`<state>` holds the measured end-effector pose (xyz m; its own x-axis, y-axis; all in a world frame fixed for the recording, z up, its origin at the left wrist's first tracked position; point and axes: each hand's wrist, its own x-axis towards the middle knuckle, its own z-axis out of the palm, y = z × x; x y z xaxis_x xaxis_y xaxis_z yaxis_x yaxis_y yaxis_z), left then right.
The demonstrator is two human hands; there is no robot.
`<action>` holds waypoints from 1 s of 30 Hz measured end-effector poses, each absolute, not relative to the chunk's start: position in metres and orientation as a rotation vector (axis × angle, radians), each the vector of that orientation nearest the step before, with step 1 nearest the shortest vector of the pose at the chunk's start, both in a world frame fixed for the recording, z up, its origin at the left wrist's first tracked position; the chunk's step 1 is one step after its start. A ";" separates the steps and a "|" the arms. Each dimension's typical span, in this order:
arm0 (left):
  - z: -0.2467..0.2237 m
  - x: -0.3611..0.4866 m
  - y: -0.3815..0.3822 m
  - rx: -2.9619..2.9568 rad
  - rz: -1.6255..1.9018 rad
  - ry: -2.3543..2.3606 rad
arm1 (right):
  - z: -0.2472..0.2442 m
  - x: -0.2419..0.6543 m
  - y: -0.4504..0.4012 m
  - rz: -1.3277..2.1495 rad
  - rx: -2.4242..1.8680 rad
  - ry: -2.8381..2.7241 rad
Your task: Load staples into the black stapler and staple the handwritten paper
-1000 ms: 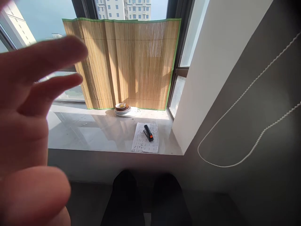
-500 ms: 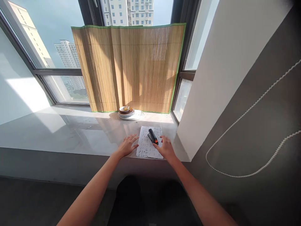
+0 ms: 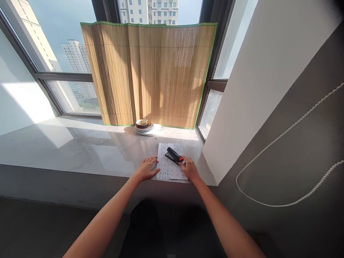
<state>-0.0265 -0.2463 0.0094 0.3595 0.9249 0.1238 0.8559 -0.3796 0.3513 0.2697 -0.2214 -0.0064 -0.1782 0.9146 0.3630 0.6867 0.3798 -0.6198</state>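
Note:
Sheets of paper with handwriting (image 3: 169, 172) lie at the front edge of the white sill. Over them is a black stapler (image 3: 173, 155) with an orange-red part at its near end. My right hand (image 3: 190, 168) has its thumb and fingers closed round that near end. At the left edge of the paper, my left hand (image 3: 147, 168) rests with its fingers apart and its thumb on or beside the paper's edge; it holds nothing.
A stack of plates (image 3: 145, 128) stands behind the paper, by a bamboo mat (image 3: 153, 75) leaning upright against the window. A white wall (image 3: 236, 79) borders the sill at right, and a beaded cord (image 3: 268, 147) hangs beyond it.
My right hand has closed on the stapler, which has turned so that its far end points more to the left. My left hand has shifted slightly to the paper's edge.

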 end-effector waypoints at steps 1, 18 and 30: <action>0.009 -0.027 -0.246 2.389 0.454 1.598 | -0.007 0.270 -0.223 0.410 -1.369 -1.923; 0.006 -0.024 -0.232 2.337 0.435 1.669 | -0.009 0.270 -0.223 0.297 -1.304 -1.909; -0.007 -0.011 -0.225 2.321 0.543 1.739 | 0.002 0.264 -0.215 0.226 -1.275 -1.874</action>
<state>-0.0108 -0.2250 -0.0067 0.2441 0.9538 0.1752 0.8839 -0.2931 0.3645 0.2641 -0.2155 0.0024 -0.1328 0.8349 0.5342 0.6842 0.4672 -0.5600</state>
